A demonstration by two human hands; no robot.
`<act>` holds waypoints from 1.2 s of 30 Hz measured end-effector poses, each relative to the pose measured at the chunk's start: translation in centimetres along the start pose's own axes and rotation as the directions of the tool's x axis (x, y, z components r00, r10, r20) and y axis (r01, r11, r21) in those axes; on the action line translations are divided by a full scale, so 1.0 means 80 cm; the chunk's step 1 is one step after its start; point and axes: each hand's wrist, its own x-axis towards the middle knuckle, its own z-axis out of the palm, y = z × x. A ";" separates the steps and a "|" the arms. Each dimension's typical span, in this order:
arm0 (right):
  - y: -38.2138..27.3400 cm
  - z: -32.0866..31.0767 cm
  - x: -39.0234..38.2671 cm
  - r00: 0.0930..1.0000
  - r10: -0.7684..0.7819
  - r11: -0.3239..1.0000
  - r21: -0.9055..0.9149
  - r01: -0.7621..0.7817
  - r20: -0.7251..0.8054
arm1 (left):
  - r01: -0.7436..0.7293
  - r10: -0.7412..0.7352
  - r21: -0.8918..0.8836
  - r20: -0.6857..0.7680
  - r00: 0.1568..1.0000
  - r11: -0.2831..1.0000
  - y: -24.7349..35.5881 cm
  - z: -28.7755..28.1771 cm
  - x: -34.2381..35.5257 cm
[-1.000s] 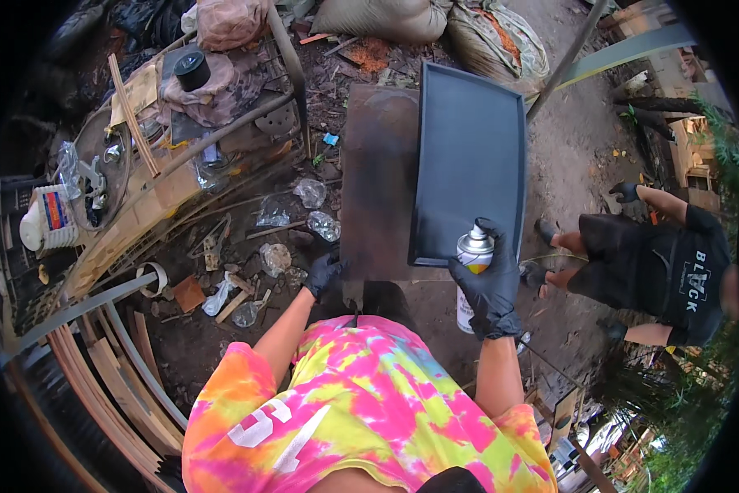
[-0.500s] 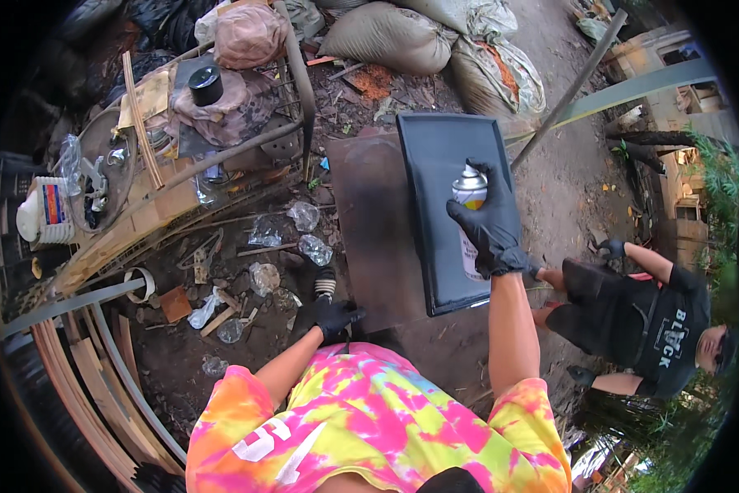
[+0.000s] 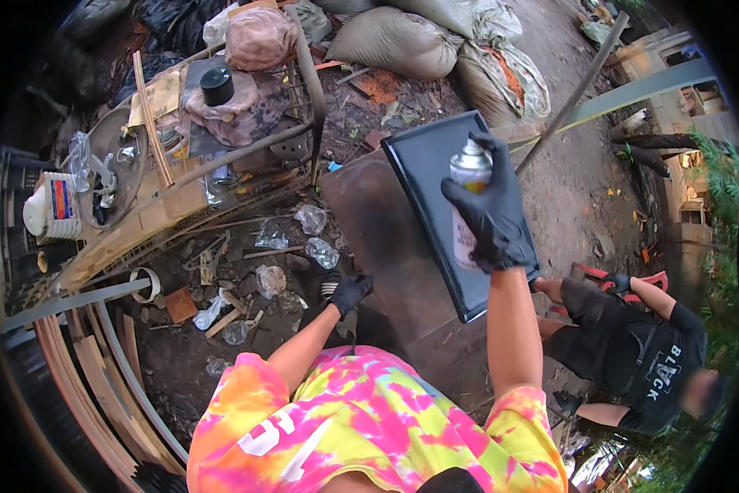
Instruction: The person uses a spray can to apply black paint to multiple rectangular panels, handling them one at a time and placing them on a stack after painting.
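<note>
Gripping a spray can [image 3: 471,172] in the right hand [image 3: 493,218], over a black tray [image 3: 429,148] lying on a brown worktop [image 3: 382,234]; at its edge with the left hand [image 3: 350,294], impossible to tell if gripping.

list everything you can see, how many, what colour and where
board: 1, brown, centre
tray: 1, black, overlapping the board
spray can: 1, silver and pale, over the tray
sacks: several, greyish, top centre
workbench: 1, brown, upper left
round container: 1, black, among workbench clutter
jug: 1, white, far left
plastic scraps: several, clear, ground left of the board
wood strips: several, brown, lower left
co-worker: 1, black clothes, right
plants: uncounted, green, right edge
shirt: 1, pink and yellow, bottom centre
left hand: 1, black glove, beside the board
right hand: 1, black glove, holding the spray can
</note>
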 end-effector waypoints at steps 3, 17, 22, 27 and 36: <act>-0.004 -0.016 -0.053 0.999 -0.040 0.996 -0.083 0.038 -0.021 | 0.000 0.013 -0.174 0.072 0.997 0.985 -0.018 0.023 0.000; -0.012 -0.004 -0.208 0.928 0.373 0.924 0.093 -0.371 0.000 | -0.322 0.184 -0.349 -0.375 0.909 0.880 -0.032 -0.059 0.014; -0.005 0.004 -0.218 0.967 0.250 0.967 -0.038 -0.251 -0.042 | -0.369 0.140 -0.453 -0.462 0.876 0.812 -0.036 -0.073 0.016; -0.006 0.008 -0.217 0.951 0.310 0.951 -0.019 -0.310 -0.021 | -0.001 -0.029 -0.128 -0.237 0.971 0.992 -0.063 -0.071 -0.006; 0.009 0.013 -0.195 0.948 0.317 0.948 -0.012 -0.317 -0.009 | -0.011 0.028 0.171 -0.096 0.995 0.985 -0.152 -0.030 -0.019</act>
